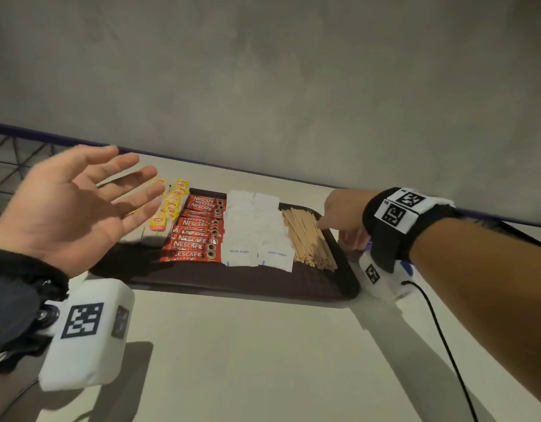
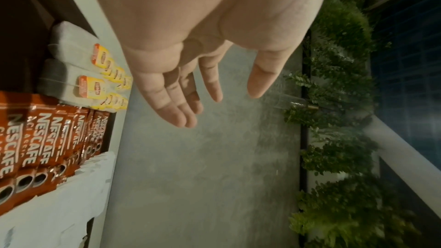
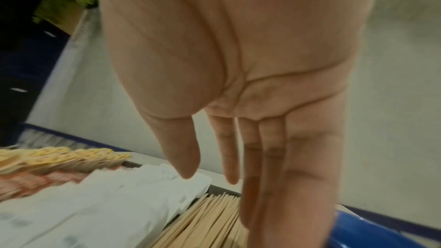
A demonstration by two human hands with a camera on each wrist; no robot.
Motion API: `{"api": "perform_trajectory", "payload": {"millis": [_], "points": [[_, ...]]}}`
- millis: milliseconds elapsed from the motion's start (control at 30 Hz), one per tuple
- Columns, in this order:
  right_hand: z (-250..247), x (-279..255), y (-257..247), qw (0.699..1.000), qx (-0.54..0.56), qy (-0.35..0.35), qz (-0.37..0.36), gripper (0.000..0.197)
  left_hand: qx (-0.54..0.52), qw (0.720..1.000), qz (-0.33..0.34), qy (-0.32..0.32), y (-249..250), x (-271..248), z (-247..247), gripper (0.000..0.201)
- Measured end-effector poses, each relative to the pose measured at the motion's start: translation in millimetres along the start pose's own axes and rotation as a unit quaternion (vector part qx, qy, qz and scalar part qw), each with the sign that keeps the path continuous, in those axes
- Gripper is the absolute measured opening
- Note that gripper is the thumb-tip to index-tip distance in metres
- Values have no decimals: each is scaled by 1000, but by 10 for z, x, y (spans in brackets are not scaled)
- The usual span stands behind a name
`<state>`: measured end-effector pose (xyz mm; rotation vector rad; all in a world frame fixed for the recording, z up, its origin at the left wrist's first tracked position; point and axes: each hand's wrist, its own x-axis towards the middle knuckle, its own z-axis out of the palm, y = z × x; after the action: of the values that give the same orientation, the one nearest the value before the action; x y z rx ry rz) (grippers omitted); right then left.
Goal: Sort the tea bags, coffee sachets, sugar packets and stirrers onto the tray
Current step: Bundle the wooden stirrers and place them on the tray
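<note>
A dark brown tray lies on the white table. On it, from left to right, are rows of tea bags with yellow tags, red coffee sachets, white sugar packets and wooden stirrers. My left hand hovers palm-up above the tray's left end, fingers spread and straight, holding nothing. My right hand is over the tray's right edge beside the stirrers, fingers straight and pointing down, holding nothing. The left wrist view shows the tea bags and sachets; the right wrist view shows the stirrers under my straight fingers.
A grey wall rises behind the table's far edge. A blue object sits just right of the tray. A black cable runs along my right forearm. Bare tabletop lies in front of the tray.
</note>
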<state>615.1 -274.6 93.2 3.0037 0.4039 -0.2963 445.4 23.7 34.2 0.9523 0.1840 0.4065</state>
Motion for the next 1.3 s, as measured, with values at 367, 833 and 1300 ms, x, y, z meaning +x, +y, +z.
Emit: {"api": "perform_trajectory", "payload": {"millis": [367, 833, 1300], "points": [[916, -802, 332, 976, -70, 30, -204, 12, 793, 569, 76, -206, -141, -341, 42, 15], [892, -746, 165, 989, -5, 57, -135, 19, 904, 397, 26, -157, 22, 18, -197, 18], [705, 507, -359, 987, -26, 95, -124, 21, 901, 431, 14, -44, 76, 1140, -375, 16]]}}
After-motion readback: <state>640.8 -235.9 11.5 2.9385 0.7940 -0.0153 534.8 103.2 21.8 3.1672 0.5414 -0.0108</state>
